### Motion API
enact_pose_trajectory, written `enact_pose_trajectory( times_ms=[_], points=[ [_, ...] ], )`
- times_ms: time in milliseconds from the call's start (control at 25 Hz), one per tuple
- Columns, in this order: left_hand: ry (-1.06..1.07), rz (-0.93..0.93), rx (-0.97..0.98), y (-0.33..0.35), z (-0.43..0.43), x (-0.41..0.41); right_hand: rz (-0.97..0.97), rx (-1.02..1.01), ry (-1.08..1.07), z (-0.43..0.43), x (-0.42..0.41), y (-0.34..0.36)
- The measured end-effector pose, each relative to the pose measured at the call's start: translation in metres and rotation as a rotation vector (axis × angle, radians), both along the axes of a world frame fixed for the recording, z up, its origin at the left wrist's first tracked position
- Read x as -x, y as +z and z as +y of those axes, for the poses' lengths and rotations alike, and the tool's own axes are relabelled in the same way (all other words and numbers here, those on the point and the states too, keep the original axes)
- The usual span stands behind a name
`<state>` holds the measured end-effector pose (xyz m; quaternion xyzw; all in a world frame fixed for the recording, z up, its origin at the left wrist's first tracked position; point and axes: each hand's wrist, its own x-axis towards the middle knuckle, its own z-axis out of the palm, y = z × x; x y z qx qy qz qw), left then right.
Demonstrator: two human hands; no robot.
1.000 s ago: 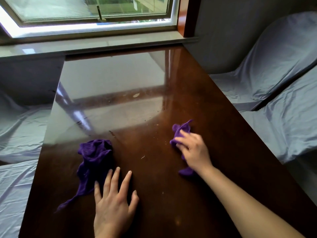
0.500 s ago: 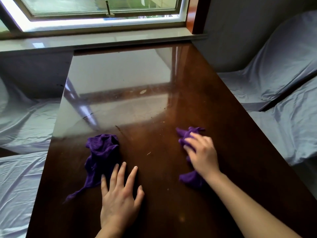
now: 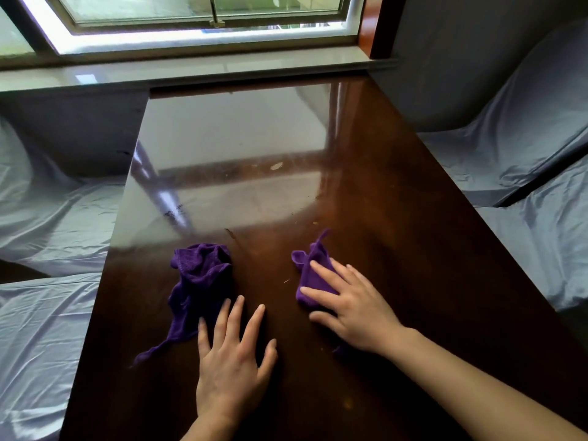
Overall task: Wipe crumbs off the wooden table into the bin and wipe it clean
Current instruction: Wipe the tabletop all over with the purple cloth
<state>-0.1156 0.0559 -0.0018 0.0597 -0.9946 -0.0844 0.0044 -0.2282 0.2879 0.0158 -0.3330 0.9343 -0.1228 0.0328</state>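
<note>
A dark glossy wooden table (image 3: 397,192) runs from me to the window sill. My right hand (image 3: 353,302) lies flat with spread fingers, pressing a small purple cloth (image 3: 313,272) onto the table right of centre. A second, larger purple cloth (image 3: 199,278) lies crumpled to the left. My left hand (image 3: 234,361) rests flat on the wood, fingers apart, fingertips at that cloth's near edge, holding nothing. A pale flake (image 3: 276,166) sits mid-table. Small crumbs (image 3: 286,280) lie between the cloths, and dark specks (image 3: 173,213) lie further left. No bin is in view.
Seats draped in grey-blue sheets flank the table on the left (image 3: 47,218) and on the right (image 3: 525,186). A grey sill (image 3: 191,73) and a window (image 3: 203,14) close the far end. The table edges drop off on both sides.
My right hand has slid the small cloth leftward, nearer the other cloth, and its fingers have flattened and spread. The left hand has stayed in place. The view has shifted slightly.
</note>
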Motion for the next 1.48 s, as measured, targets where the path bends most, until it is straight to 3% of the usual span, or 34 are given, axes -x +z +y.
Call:
enact_pose_trajectory(
  times_ms=[120,320,440,520,600,680,960,1120,1200,1360,1480],
  points=[
    [-0.005,0.011,-0.012,-0.002,0.000,0.000,0.089,-0.018,-0.032,0.026,0.022,-0.001],
    [-0.002,0.010,-0.026,0.000,0.000,-0.002,0.077,0.167,-0.508,-0.016,0.094,-0.005],
    [-0.007,-0.001,-0.022,0.002,0.000,-0.001,0.035,0.240,-0.593,-0.055,0.118,-0.005],
    [-0.005,-0.006,-0.027,0.004,0.000,-0.001,-0.013,0.278,-0.449,-0.082,0.112,-0.001],
    [-0.014,-0.007,-0.038,0.005,0.000,-0.001,-0.033,0.269,-0.128,-0.091,0.099,0.003],
    [-0.018,0.001,-0.042,0.004,0.000,-0.001,-0.057,0.311,0.042,-0.084,0.111,0.016],
    [-0.019,0.064,-0.069,0.004,0.000,0.000,-0.377,0.567,-0.051,-0.179,0.186,0.054],
    [-0.023,0.106,-0.067,0.001,-0.001,0.001,-0.240,0.457,-0.006,-0.221,0.174,0.026],
    [-0.021,0.102,-0.059,0.001,-0.001,0.001,-0.143,0.395,0.151,-0.218,0.158,0.016],
    [-0.020,0.091,-0.076,0.004,0.002,0.000,-0.145,0.355,0.374,-0.163,0.139,0.016],
    [-0.017,0.069,-0.059,0.004,0.000,-0.001,-0.189,0.324,0.306,-0.110,0.141,0.021]
  ],
)
